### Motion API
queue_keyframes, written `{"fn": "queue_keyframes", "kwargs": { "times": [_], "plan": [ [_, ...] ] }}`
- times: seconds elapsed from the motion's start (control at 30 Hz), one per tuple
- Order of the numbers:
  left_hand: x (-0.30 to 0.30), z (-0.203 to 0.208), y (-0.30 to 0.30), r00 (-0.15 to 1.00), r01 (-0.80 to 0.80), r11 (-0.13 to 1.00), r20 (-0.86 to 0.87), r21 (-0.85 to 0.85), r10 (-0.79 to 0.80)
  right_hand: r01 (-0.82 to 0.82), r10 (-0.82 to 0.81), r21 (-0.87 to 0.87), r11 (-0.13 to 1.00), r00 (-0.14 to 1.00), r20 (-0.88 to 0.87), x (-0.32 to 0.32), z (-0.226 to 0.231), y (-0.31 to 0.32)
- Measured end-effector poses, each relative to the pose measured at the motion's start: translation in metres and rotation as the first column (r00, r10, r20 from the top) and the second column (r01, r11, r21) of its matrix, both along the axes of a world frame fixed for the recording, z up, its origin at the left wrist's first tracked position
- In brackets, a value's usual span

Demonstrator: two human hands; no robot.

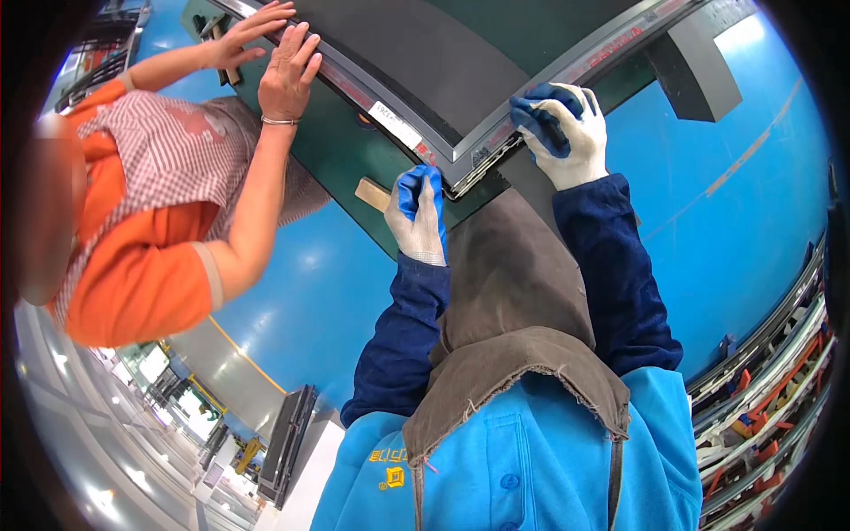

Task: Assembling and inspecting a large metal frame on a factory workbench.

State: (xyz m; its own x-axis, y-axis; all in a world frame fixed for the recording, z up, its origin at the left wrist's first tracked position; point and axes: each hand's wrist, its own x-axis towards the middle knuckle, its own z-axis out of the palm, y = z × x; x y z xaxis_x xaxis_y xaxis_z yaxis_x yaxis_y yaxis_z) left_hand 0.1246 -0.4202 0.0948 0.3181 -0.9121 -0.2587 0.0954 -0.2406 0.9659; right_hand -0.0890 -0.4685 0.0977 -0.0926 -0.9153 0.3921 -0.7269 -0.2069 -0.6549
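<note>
A dark grey metal frame (496, 134) around a dark panel lies on a green-topped bench, one corner toward me. A narrow jointed metal strip (482, 168) runs along the frame's outer edge by that corner. My left hand (419, 214), in a white glove with blue palm and fingertips, is closed beside the corner; what its fingers hold is hidden. My right hand (567, 133), gloved alike, curls over the right side of the frame, its thumb and fingers closed at the upper end of the strip. A white label (395, 124) sticks to the left side of the frame.
A co-worker in an orange top and checked apron (168, 168) stands left, bare hands on the frame's left side. A small wooden block (373, 194) lies by my left hand. A dark box-shaped support (695, 71) juts out right. Long profiles (770, 398) are racked lower right.
</note>
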Motion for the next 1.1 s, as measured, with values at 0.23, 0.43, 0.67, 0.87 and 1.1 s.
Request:
{"fn": "queue_keyframes", "kwargs": {
  "times": [0.23, 0.43, 0.67, 0.87, 1.1],
  "plan": [
    [0.037, 0.010, -0.072, 0.992, 0.010, 0.997, -0.125, -0.075, -0.019, 0.048, -0.050, -0.024, 0.999, 0.991, -0.125, 0.049, 0.011, -0.086],
    [0.032, 0.031, -0.049, 0.911, 0.117, 0.974, 0.411, -0.193, -0.028, 0.019, 0.025, 0.150, 0.988, 0.958, -0.284, 0.072, 0.016, -0.123],
    [-0.037, 0.042, -0.090, 0.569, 0.497, 0.801, 0.822, -0.334, -0.010, -0.342, 0.297, -0.013, 0.939, 0.831, -0.470, 0.048, 0.036, -0.177],
    [-0.063, 0.018, -0.103, 0.626, 0.328, 0.881, 0.777, -0.341, 0.068, -0.395, 0.343, 0.008, 0.919, 0.788, -0.511, 0.053, 0.037, -0.176],
    [-0.068, 0.001, -0.080, 0.575, 0.326, 0.882, 0.812, -0.340, 0.101, -0.354, 0.289, -0.037, 0.935, 0.816, -0.500, 0.050, 0.018, -0.152]
  ]
}}
